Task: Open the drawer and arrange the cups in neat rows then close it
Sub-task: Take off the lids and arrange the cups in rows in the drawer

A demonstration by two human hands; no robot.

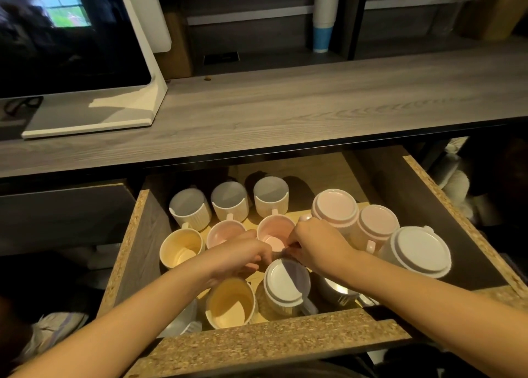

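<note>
Both forearms reach in from the near edge over the open drawer [285, 337], which stands pulled out below the counter [314, 109]. The left hand [243, 259] and right hand [317, 246] meet mid-drawer, knuckles up, at the near rim of a pink cup [274, 230]. The fingers of both are curled in and down toward each other. That spot is blurred and shadowed, so I cannot tell what either has hold of, if anything.

Eleven cups sit in the drawer:
- Five white cups [230, 203]: three upright in the back row, two upside down, one at the right wall and one near the front.
- Four pink cups [334, 207]: two upright in the middle row, two upside down on the right.
- Two cream cups [181, 247], both upright: one at the left end of the middle row, one at the front.

The right forearm covers much of a metal vessel [335, 289] in the front right part. A pale object [184, 325] in the front left corner is too dim to make out. The back of the drawer lies in shadow under the counter. A monitor [71, 35] on the counter is cut off at the left edge
</note>
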